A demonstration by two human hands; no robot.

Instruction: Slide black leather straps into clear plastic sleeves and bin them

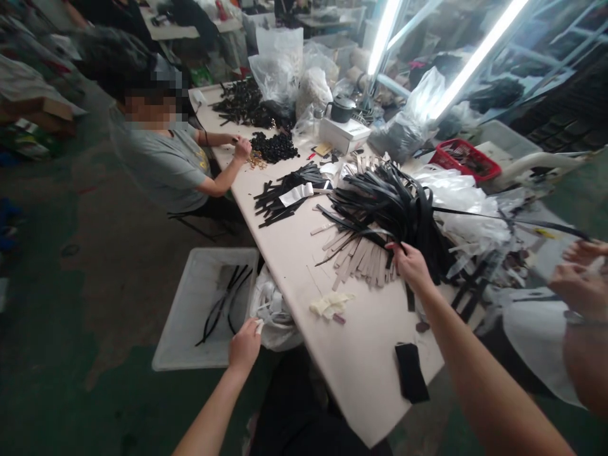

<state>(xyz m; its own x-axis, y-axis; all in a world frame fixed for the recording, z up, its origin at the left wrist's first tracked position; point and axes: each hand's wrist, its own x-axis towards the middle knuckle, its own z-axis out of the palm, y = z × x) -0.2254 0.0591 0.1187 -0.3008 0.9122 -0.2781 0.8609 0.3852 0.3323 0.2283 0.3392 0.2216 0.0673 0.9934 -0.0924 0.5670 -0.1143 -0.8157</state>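
Note:
My right hand (pixel 412 265) reaches over the table to a big heap of long black straps (pixel 389 196). Its fingers are pinched on a black strap at the near side of the heap. Pale strap ends (pixel 370 259) fan out from under the black ones. Low at the table's left edge, my left hand (pixel 244 347) is closed on a small white scrap (pixel 259 326), whose material I cannot make out. Beside that hand is a white bag (pixel 273 310) with pale pieces in it. A crumpled cream cloth (pixel 330 305) lies on the table between my hands.
A white bin (pixel 173 316) holding a few black straps stands left of the table (pixel 294 253). One co-worker (pixel 156 158) sits at the far left, handling small parts. Another person's hands (pixel 582 272) are at the right. A red basket (pixel 465 158) stands behind plastic bags.

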